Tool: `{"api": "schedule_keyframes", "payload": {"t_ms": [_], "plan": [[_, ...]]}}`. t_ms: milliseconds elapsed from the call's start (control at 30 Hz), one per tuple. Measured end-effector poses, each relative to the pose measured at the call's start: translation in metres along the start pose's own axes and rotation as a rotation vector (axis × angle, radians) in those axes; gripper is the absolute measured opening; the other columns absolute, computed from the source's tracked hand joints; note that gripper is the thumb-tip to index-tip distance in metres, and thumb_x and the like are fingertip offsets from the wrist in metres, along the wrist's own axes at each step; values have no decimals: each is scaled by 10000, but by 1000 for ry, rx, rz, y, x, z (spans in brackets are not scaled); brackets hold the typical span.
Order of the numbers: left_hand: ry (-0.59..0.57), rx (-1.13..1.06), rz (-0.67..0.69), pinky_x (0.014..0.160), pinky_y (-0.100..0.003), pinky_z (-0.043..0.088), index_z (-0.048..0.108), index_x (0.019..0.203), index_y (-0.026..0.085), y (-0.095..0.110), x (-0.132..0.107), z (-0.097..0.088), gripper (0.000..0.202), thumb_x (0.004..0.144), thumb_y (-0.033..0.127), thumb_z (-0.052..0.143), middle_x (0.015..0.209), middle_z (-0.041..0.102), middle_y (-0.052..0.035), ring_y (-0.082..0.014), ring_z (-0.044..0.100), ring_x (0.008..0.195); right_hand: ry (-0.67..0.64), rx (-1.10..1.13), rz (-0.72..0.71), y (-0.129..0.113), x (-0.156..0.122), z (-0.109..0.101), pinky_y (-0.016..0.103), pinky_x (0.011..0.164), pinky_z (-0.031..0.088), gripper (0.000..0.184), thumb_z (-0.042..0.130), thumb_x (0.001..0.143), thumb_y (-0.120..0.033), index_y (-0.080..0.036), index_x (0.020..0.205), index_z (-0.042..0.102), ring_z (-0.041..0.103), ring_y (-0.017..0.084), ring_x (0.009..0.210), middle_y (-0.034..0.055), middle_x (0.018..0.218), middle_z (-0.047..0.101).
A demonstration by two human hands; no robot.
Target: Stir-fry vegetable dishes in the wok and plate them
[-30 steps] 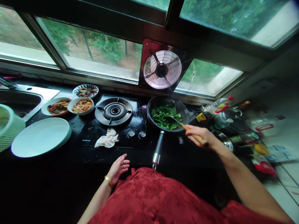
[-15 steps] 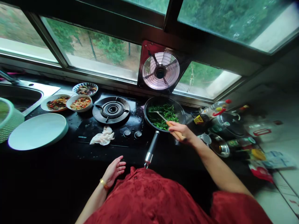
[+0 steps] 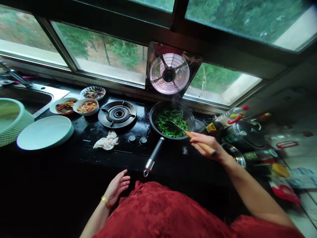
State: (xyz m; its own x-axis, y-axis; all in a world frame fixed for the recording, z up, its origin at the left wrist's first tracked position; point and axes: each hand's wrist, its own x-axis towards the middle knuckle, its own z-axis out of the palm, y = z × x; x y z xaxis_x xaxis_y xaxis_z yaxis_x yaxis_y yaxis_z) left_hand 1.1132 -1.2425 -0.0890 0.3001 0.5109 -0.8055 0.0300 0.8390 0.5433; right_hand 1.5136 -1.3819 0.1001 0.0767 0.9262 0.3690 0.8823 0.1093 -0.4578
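Observation:
My right hand (image 3: 205,144) is closed around the wooden handle of a spatula (image 3: 189,134), whose metal end dips into leafy greens (image 3: 168,123). The greens lie in a dark frying pan (image 3: 151,115) on the right side of the stove, and faint steam rises from it. Its handle (image 3: 157,151) points toward my body, and nothing grips it. My left hand (image 3: 117,185), with a gold bracelet at the wrist, hangs in front of the counter with fingers loosely stretched and holds nothing. The spatula's blade is partly hidden among the greens.
Left of the pan are a bare burner (image 3: 118,114), a crumpled white cloth (image 3: 107,141) and bowls of cooked food (image 3: 86,107). A pale plate (image 3: 44,132) and a green basket (image 3: 23,124) stand by the sink. Bottles (image 3: 232,115) and a dark pot (image 3: 250,134) crowd the right.
My right hand has drawn the spatula right and toward me across the pan. The pan's handle end has swung slightly left in view. My left hand stays nearly where it was.

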Motion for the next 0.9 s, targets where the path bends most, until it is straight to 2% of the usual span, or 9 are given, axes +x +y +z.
{"api": "schedule_keyframes", "payload": {"t_ms": [167,267,333,400,500,600,733,833,900], "plan": [[40,-60,30,567,-231,535,487,1334,130,-11,-5,-2,396,952,230,504,828,690,-79,-130,665,615,263,-149,215,11,4,-44,355,898,565,109,658,813,-334,-256,878,700,710,237,894,41,939,742],[51,-89,42,567,-231,537,480,1342,128,-19,-10,0,403,953,232,504,829,686,-80,-131,665,618,482,9,473,50,33,-33,302,747,596,146,680,756,-370,-234,805,662,705,203,747,22,752,716],[60,-104,60,571,-228,537,479,1341,130,-24,-15,2,400,956,232,502,839,683,-78,-126,663,621,679,324,673,82,53,-17,246,625,590,153,677,725,-335,-219,786,598,693,169,658,-10,633,665],[75,-118,76,570,-222,535,484,1335,134,-28,-20,4,391,958,236,502,847,680,-76,-121,661,623,749,597,789,109,64,0,219,552,574,163,656,720,-298,-217,764,521,678,144,585,-35,573,627],[105,-131,95,568,-219,533,491,1327,137,-33,-29,4,382,958,236,502,849,679,-76,-117,659,625,628,767,807,126,58,15,277,597,603,201,669,697,-279,-212,727,483,699,163,608,-12,608,660],[134,-132,105,571,-220,535,492,1324,126,-36,-34,2,380,956,220,500,834,679,-73,-114,655,618,459,850,702,113,33,11,365,779,615,217,738,645,-279,-199,749,565,732,207,779,39,818,738],[130,-117,99,559,-213,527,492,1321,117,-34,-33,1,377,957,217,493,816,674,-66,-113,651,600,81,589,371,72,-7,-27,415,1038,496,190,769,703,-334,-229,849,706,635,274,1149,63,1224,682],[109,-92,96,557,-210,524,491,1322,118,-27,-29,6,378,957,217,492,814,673,-64,-111,651,597,-159,415,257,36,-37,-67,390,1011,523,190,728,764,-390,-271,910,748,611,299,1181,48,1311,631],[92,-68,87,553,-209,522,496,1319,122,-21,-24,9,377,955,220,495,810,673,-63,-111,651,596,-172,314,225,14,-54,-90,377,957,567,180,719,772,-403,-301,914,762,651,303,1114,33,1264,660]]}}
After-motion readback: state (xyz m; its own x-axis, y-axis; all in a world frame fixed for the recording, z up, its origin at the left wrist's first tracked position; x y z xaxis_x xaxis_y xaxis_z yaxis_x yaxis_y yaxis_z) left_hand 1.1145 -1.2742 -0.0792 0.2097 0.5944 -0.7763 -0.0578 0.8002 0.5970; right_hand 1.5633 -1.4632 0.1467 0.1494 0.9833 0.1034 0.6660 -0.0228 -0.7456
